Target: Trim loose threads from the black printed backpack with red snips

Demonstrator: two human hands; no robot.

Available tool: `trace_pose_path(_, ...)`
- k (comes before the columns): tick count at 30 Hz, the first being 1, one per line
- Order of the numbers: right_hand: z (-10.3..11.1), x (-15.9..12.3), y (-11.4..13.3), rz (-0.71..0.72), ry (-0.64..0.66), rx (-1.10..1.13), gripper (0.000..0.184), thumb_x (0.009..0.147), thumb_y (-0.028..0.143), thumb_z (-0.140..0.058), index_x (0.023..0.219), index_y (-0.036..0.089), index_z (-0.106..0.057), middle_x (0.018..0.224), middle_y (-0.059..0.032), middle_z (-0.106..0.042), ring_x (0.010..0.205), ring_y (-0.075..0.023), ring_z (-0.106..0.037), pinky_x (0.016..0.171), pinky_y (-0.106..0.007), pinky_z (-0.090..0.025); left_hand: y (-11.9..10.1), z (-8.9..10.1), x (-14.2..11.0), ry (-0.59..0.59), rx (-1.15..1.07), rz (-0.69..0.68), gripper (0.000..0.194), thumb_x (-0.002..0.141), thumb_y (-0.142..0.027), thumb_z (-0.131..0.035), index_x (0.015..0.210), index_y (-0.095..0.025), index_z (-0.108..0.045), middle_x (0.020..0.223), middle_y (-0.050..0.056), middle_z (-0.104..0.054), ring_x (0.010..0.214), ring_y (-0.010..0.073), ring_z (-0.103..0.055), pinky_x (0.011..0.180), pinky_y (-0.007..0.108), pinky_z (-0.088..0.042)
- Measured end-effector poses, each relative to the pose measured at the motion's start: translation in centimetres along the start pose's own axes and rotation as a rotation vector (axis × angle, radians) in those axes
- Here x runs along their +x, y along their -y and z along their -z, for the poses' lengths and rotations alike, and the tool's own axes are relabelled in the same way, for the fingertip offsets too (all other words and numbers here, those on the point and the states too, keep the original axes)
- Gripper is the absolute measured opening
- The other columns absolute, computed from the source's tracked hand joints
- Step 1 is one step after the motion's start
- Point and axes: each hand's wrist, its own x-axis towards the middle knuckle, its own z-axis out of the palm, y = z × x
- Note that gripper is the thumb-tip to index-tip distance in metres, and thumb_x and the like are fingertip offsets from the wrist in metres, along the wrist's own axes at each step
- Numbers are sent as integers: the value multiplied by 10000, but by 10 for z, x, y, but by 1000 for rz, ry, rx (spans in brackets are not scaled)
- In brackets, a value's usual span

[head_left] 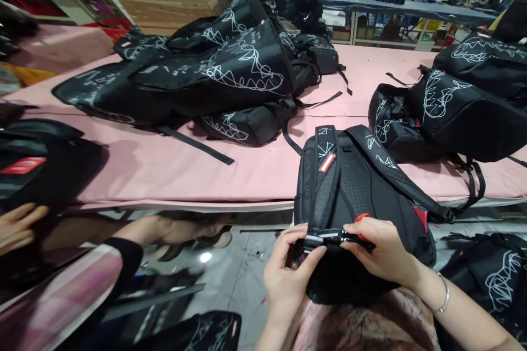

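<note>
A black backpack (354, 186) with white scribble print and a red label lies back-side up, half on the pink table's (164, 170) front edge and half on my lap. My left hand (288, 274) pinches the lower end of its left shoulder strap at a black buckle (325, 237). My right hand (382, 249) grips the same strap end from the right, fingers over the buckle and a small red part. A silver bangle circles my right wrist.
A heap of matching black backpacks (214, 71) covers the table's left middle, more (461, 104) lie at the right. Another person's hand (16, 227) and striped sleeve (66, 296) are at the lower left. Another bag (494, 279) sits by my right arm.
</note>
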Motion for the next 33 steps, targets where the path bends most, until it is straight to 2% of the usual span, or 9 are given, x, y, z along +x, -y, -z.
trace_pose_path(5,-2,-2,-3,9,-22,5,127,872,274,-536,875,174,-614,777,-29,-648,657,-118,-570,620,-215,-424,-1,-3,-1,-3,-24,4,260,589,-283,-747,774,-178,-597,877,61,-605,886,210,-582,860,355,-469)
trace_pose_path(11,1,-2,-1,-48,-112,150,92,857,241,-560,890,166,-602,803,-28,-658,710,-117,-597,658,-206,-446,-1,-3,0,-10,-42,5,254,595,-262,-743,787,-185,-596,868,50,-606,889,203,-582,844,333,-476)
trace_pose_path(16,2,1,0,-45,-45,126,97,849,255,-569,873,170,-608,789,-31,-650,680,-124,-587,630,-216,-446,-1,-3,-1,-21,-30,18,272,583,-264,-744,803,-177,-609,901,60,-609,910,208,-580,865,339,-469)
trace_pose_path(21,2,2,1,-18,-106,128,80,850,245,-562,872,179,-603,758,-27,-643,660,-128,-584,610,-218,-445,-2,-2,-1,-20,-39,10,262,589,-251,-743,802,-174,-612,888,61,-614,899,205,-583,851,328,-471)
trace_pose_path(26,4,3,1,-3,-18,108,85,853,253,-555,872,182,-597,771,-27,-638,670,-127,-586,625,-219,-446,-3,-1,0,1,-53,-24,231,598,-233,-741,778,-176,-609,861,55,-614,867,197,-588,825,326,-484)
trace_pose_path(33,8,17,3,53,-16,81,130,869,294,-552,884,170,-586,773,-32,-645,688,-131,-593,629,-219,-440,-2,1,1,-6,-85,-28,254,578,-254,-762,765,-167,-616,841,67,-619,849,205,-592,813,339,-499)
